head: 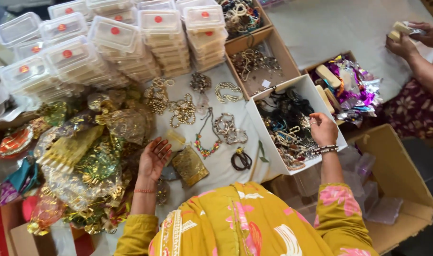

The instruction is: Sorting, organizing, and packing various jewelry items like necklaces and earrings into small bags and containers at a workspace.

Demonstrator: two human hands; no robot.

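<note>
Right hand (322, 129) reaches into the white rectangular cardboard box (305, 87) of tangled dark and gold jewellery (287, 128); fingers curled, whether pinching a piece cannot be told. Left hand (154, 159) rests palm-up, fingers spread, beside a gold fabric pouch (190, 165) on the desk (221, 163).

left hand (154, 158): palm up, fingers spread and loosely curled, holding nothing, thin bead band at the wrist | left arm: bare forearm, yellow sleeve at the elbow | right hand (322, 129): reaching forward, back of hand up, fingers curled down, grip kinda hidden | right wrist: stacked bangles, floral sleeve above
</note>
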